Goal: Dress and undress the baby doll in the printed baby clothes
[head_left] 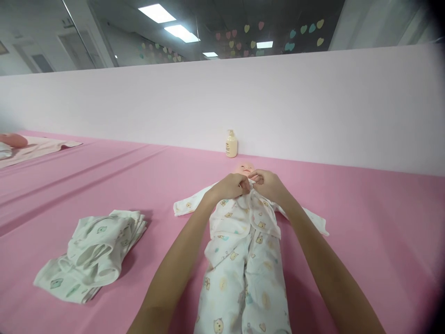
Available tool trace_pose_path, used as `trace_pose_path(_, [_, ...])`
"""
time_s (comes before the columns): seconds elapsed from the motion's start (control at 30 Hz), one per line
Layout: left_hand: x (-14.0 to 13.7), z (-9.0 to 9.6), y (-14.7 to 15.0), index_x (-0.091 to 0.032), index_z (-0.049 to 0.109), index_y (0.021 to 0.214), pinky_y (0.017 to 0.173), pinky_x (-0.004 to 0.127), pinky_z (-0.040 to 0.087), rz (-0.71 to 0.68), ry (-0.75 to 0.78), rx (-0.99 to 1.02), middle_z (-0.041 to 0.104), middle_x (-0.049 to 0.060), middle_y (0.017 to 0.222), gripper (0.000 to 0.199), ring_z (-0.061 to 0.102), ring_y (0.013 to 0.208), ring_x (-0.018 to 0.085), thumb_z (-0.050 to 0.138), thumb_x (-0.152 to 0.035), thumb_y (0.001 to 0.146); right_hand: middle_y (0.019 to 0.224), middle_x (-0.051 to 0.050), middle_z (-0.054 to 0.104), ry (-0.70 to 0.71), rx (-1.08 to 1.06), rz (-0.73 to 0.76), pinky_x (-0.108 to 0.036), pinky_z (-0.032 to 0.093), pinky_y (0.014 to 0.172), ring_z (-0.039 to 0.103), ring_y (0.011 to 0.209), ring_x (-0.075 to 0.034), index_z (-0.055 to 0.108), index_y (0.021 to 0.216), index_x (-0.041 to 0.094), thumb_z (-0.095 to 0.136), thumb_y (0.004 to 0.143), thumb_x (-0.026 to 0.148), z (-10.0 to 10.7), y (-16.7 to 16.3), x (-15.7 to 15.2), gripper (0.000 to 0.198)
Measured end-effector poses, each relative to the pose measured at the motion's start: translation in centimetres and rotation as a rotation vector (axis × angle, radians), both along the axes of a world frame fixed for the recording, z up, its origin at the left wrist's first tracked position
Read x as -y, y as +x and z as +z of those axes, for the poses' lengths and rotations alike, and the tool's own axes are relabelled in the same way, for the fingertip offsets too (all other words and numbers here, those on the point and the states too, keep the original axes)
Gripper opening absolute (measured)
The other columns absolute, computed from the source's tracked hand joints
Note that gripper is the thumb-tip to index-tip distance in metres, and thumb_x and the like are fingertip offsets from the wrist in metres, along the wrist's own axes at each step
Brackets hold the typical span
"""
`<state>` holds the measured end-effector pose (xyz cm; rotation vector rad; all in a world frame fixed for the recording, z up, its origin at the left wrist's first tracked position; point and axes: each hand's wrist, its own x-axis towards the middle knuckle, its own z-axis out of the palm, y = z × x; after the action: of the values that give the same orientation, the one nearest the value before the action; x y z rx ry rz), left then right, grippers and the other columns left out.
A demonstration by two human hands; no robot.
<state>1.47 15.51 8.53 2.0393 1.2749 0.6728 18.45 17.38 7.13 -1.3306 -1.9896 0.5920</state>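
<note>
A baby doll [245, 168] lies on its back on a pink padded surface, dressed in a white printed baby top [227, 220] and matching trousers [225, 287]. The sleeves stretch out to both sides. At the neckline, my left hand [231, 185] is closed with its fingers pinching the collar edge. Close beside it, my right hand [267, 185] pinches the other side of the collar near the front opening. My hands partly cover the doll's chin and neck. Whether a fastener sits between the fingertips is hidden.
Folded white clothes with green prints [100, 255] lie to the left. A cream pump bottle [231, 144] stands behind the doll's head against the white padded wall [139, 106]. At far left, part of another doll [14, 140] rests on a pale pink cloth [45, 146].
</note>
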Motion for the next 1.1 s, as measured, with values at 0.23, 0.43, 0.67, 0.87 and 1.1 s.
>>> trace_pose_path(0.23, [0.1, 0.4, 0.1, -0.016, 0.065, 0.078, 0.045, 0.02, 0.043, 0.013, -0.051, 0.0, 0.066, 0.004, 0.075, 0.013, 0.059, 0.055, 0.013, 0.054, -0.014, 0.07, 0.086, -0.002, 0.064, -0.054, -0.007, 0.066, -0.023, 0.045, 0.065, 0.059, 0.076, -0.015, 0.067, 0.101, 0.021, 0.058, 0.065, 0.014, 0.0, 0.0, 0.1, 0.037])
trace_pose_path(0.43, [-0.1, 0.5, -0.2, -0.014, 0.066, 0.075, 0.055, 0.022, 0.051, 0.017, -0.08, -0.002, 0.069, 0.005, 0.074, 0.012, 0.064, 0.059, 0.014, 0.055, -0.015, 0.072, 0.082, -0.002, 0.067, -0.047, -0.076, 0.035, -0.023, 0.046, 0.064, 0.061, 0.073, -0.015, 0.066, 0.101, 0.019, 0.062, 0.065, 0.015, -0.1, -0.1, 0.2, 0.036])
trace_pose_path(0.67, [-0.7, 0.3, -0.8, -0.013, 0.068, 0.074, 0.062, 0.027, 0.056, 0.015, -0.157, 0.1, 0.07, 0.007, 0.071, 0.011, 0.067, 0.063, 0.017, 0.059, -0.011, 0.069, 0.065, 0.001, 0.067, -0.025, -0.013, 0.041, -0.024, 0.042, 0.061, 0.06, 0.065, -0.015, 0.067, 0.09, 0.02, 0.061, 0.067, 0.015, 0.3, -0.6, 0.9, 0.025])
trace_pose_path(0.87, [-0.8, 0.0, -0.8, -0.013, 0.062, 0.08, 0.062, 0.03, 0.058, 0.048, -0.205, 0.205, 0.07, 0.007, 0.071, 0.013, 0.068, 0.064, 0.018, 0.061, -0.006, 0.07, 0.055, 0.004, 0.058, 0.024, 0.095, 0.068, -0.023, 0.035, 0.055, 0.052, 0.055, -0.013, 0.068, 0.098, 0.021, 0.046, 0.07, 0.007, 1.0, -0.8, 1.6, 0.038])
trace_pose_path(1.1, [-1.0, -0.3, -0.9, -0.012, 0.061, 0.093, 0.064, 0.033, 0.058, 0.05, -0.212, 0.253, 0.07, 0.011, 0.077, 0.025, 0.07, 0.067, 0.021, 0.064, -0.006, 0.069, 0.067, 0.0, 0.066, 0.115, 0.09, 0.07, -0.023, 0.038, 0.059, 0.059, 0.064, -0.015, 0.066, 0.101, 0.019, 0.052, 0.069, 0.005, -0.3, -1.3, 1.0, 0.038])
